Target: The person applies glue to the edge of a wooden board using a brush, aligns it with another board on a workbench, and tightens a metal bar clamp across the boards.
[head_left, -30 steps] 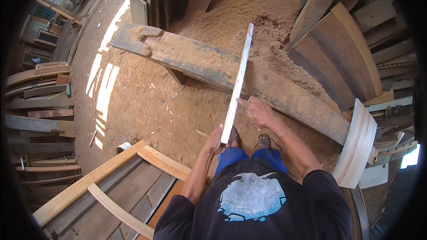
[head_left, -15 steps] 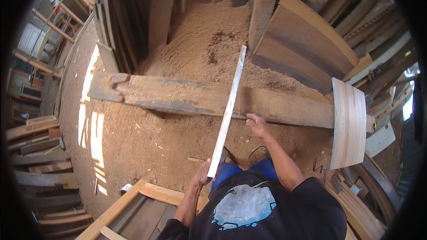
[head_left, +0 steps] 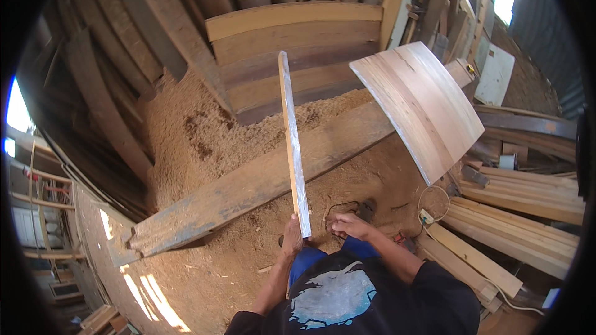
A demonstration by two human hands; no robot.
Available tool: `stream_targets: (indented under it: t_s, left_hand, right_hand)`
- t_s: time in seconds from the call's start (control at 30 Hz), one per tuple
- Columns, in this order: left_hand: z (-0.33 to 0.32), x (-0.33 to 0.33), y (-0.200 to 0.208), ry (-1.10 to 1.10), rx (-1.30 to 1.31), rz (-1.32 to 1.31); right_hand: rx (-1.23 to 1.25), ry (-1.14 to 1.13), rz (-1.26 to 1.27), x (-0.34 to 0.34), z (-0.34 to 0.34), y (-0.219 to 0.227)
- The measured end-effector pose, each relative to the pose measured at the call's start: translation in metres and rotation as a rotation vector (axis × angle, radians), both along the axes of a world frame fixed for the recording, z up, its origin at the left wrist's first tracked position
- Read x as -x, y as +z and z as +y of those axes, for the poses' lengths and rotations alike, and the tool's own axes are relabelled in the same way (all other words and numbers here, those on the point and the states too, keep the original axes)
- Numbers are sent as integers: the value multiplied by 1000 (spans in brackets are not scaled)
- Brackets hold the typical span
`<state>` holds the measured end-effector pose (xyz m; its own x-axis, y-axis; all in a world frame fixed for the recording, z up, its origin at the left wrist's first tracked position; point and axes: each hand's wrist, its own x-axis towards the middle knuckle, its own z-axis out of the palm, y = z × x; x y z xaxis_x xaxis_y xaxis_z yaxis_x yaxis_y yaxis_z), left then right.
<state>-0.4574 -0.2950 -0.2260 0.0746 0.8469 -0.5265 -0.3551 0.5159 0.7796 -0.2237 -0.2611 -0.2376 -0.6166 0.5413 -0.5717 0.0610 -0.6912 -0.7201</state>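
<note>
Dirt workshop floor [head_left: 230, 273], long thick plank [head_left: 205, 211] slanting from near left to far right, left hand [head_left: 292, 236] gripping the near end of a narrow wood strip [head_left: 290, 142] at centre, right hand [head_left: 349, 226] loosely closed just beside it, curved wood panel [head_left: 419, 108] farther right, boards [head_left: 515, 232] stacked at right.

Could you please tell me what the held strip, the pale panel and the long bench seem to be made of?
Held strip: probably wood, its edge tan, its face whitish and streaky, perhaps coated.
Pale panel: wood, apparently unfinished, showing grain and differently toned bands.
Long bench: apparently old wood, its surface scuffed, with dark patches.
</note>
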Motion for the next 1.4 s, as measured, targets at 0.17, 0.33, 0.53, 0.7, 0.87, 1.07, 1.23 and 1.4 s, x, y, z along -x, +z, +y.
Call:
stream_targets:
  t_s: [0.17, 0.33, 0.53, 0.7, 0.87, 1.07, 1.23, 1.4]
  left_hand:
    - [55, -120, -11, 43, -24, 95]
    - [76, -209, -37, -47, 23, 385]
    - [87, -281, -60, -48, -59, 380]
    - [97, -301, -71, -172, 50, 131]
    - [118, -303, -94, -453, -46, 157]
    - [136, -297, -124, -641, -121, 245]
    - [253, -250, -85, -991, 512, 5]
    - [407, -163, -122, -375, -147, 589]
  right_hand:
    - [-62, -184, 6, -94, -14, 30]
    - [-95, -412, -47, -150, -1, 28]
    - [-72, -686, -83, -176, 10, -10]
    - [61, -846, -238, -183, 14, -13]
    - [52, -1026, -277, -187, 19, -11]
    - [162, -1063, -463, -175, 23, -32]
    - [253, -1175, -546, -177, 27, -50]
    - [250, -1224, -579, -188, 29, -75]
